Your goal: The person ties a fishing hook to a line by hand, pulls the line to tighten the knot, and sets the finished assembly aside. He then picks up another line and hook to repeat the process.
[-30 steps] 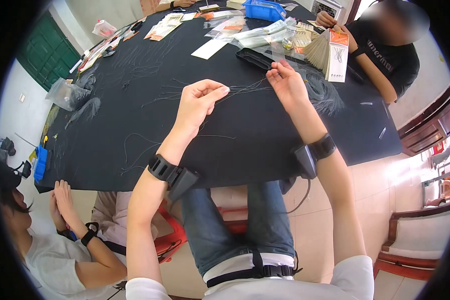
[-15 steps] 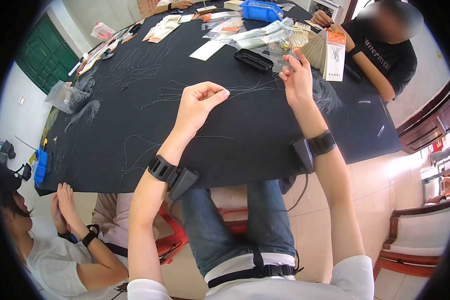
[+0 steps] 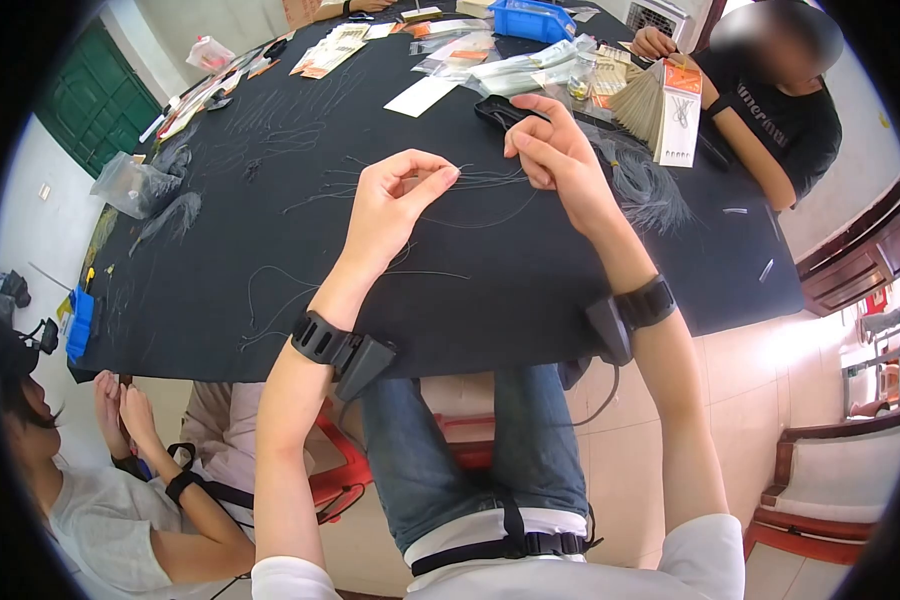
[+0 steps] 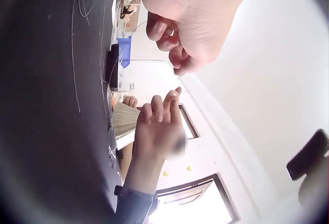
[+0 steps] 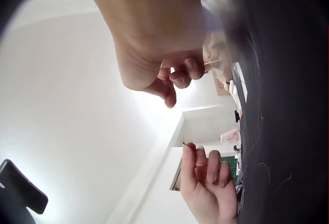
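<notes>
Above the black bench [image 3: 570,265], the left hand [image 3: 395,200] and right hand [image 3: 555,150] each pinch 1 thin thread [image 3: 485,179] — both grips closed on it.

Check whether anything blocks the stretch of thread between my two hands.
Nothing visible does. The left hand and right hand each pinch the thin thread, which runs free between them just above the black table.

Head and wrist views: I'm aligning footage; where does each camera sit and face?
Head: on the head, looking down at the black table; both forearms, left hand, right hand pinching thread.
Left wrist: below the left hand, facing the right hand.
Right wrist: below the right hand, facing the left hand.
All share both hands.
</notes>
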Action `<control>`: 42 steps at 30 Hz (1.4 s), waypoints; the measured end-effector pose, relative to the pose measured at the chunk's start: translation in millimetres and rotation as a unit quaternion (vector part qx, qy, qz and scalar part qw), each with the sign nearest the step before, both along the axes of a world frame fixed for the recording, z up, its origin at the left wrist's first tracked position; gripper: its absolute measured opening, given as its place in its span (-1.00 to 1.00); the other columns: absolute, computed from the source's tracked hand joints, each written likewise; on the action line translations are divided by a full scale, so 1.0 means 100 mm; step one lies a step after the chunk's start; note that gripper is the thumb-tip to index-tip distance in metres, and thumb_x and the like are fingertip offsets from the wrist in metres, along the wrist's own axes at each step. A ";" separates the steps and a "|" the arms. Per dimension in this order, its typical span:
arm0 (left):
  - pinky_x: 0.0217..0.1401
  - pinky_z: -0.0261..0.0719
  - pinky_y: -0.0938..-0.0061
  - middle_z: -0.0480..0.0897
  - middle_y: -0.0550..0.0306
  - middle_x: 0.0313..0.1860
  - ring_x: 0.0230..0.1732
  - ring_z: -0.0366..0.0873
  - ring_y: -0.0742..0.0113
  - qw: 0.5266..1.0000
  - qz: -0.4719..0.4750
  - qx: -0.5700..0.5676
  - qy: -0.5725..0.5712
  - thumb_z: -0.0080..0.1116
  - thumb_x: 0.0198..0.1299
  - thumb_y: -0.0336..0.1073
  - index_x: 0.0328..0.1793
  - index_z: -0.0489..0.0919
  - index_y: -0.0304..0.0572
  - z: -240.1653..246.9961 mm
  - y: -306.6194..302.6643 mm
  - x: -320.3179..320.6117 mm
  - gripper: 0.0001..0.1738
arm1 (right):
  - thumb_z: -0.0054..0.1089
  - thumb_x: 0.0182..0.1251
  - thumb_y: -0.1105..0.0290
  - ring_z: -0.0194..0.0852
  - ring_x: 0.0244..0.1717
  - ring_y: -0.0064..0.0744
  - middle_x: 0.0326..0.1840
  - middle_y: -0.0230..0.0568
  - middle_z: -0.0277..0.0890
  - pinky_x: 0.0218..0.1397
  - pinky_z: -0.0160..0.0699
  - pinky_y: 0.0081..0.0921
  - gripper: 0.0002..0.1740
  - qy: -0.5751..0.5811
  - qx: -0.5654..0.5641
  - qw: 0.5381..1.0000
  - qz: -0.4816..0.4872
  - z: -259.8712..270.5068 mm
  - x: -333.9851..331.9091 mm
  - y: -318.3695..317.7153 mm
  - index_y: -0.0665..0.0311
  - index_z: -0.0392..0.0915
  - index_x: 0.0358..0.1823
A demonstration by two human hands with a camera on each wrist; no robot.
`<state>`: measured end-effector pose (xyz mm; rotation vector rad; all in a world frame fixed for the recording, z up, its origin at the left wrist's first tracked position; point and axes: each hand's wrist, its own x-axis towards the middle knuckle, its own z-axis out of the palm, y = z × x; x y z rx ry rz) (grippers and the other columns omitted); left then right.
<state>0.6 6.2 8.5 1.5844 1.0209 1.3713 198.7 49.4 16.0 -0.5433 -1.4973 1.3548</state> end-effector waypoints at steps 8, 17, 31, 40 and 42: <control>-0.39 0.30 0.76 0.53 0.33 -0.42 -0.40 0.41 0.67 0.998 -0.005 0.041 0.050 0.19 0.10 -0.38 -0.32 0.60 -0.18 -0.04 0.02 -0.05 -0.94 | -0.05 0.24 0.46 -0.02 -0.62 -0.83 -0.44 -0.41 0.33 -0.58 -0.05 -0.81 -0.58 -0.067 0.027 0.997 0.023 0.00 -0.07 -0.09 0.30 0.19 0.13; -0.14 0.48 0.56 0.56 0.12 -0.09 -0.18 0.51 0.37 0.951 0.009 0.262 0.166 0.22 -0.06 -0.52 -0.35 0.59 -0.22 0.10 -0.08 -0.01 -0.89 | -0.07 0.18 0.47 0.17 -0.50 -0.75 -0.53 -0.46 0.30 -0.47 0.10 -0.77 -0.62 -0.085 0.061 0.994 0.038 0.08 -0.04 -0.17 0.29 0.28 0.06; -0.43 0.39 0.65 0.62 0.27 -0.31 -0.31 0.53 0.47 0.949 0.030 0.270 0.160 0.23 -0.05 -0.50 -0.38 0.62 -0.15 0.07 -0.06 -0.01 -0.91 | -0.04 0.19 0.44 0.24 -0.43 -0.73 -0.53 -0.45 0.33 -0.40 0.19 -0.72 -0.70 -0.117 0.061 0.989 0.064 0.07 -0.09 -0.21 0.36 0.37 -0.04; -0.42 0.40 0.65 0.62 0.26 -0.31 -0.33 0.53 0.49 0.953 0.039 0.264 0.143 0.22 -0.03 -0.50 -0.40 0.62 -0.18 0.09 -0.07 -0.02 -0.94 | 0.11 0.25 0.37 0.15 -0.54 -0.85 -0.54 -0.55 0.36 -0.53 0.10 -0.80 -0.81 -0.140 0.073 0.987 0.033 -0.03 -0.14 -0.17 0.39 0.49 -0.27; -0.38 0.44 0.63 0.62 0.24 -0.30 -0.31 0.54 0.47 0.951 0.041 0.275 0.135 0.22 -0.03 -0.51 -0.39 0.62 -0.19 0.10 -0.09 -0.01 -0.93 | 0.11 0.25 0.38 0.14 -0.54 -0.86 -0.56 -0.56 0.34 -0.54 0.09 -0.80 -0.82 -0.120 0.069 0.990 0.010 0.00 -0.14 -0.20 0.38 0.48 -0.30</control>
